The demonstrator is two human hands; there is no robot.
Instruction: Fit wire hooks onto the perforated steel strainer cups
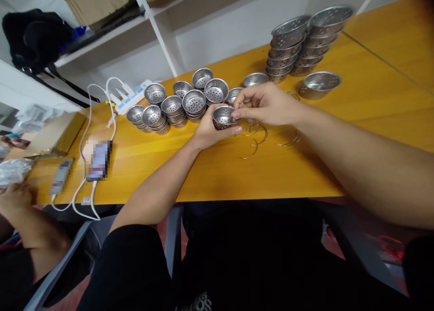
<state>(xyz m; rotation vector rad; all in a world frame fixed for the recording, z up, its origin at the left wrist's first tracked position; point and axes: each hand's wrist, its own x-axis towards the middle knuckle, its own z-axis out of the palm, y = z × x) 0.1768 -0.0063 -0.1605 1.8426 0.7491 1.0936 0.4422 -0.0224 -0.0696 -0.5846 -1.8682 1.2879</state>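
Observation:
My left hand is closed round a small perforated steel strainer cup, held just above the yellow table. My right hand reaches in from the right, its fingers pinched at the cup's rim on something too thin to make out. Several thin wire rings lie on the table right under and in front of the hands. Behind the hands stands a cluster of similar strainer cups, some stacked.
Two tall stacks of wider perforated bowls and a single bowl stand at the back right. A power strip, white cables and two phones lie at the left. Another person's hand rests at the table's left edge.

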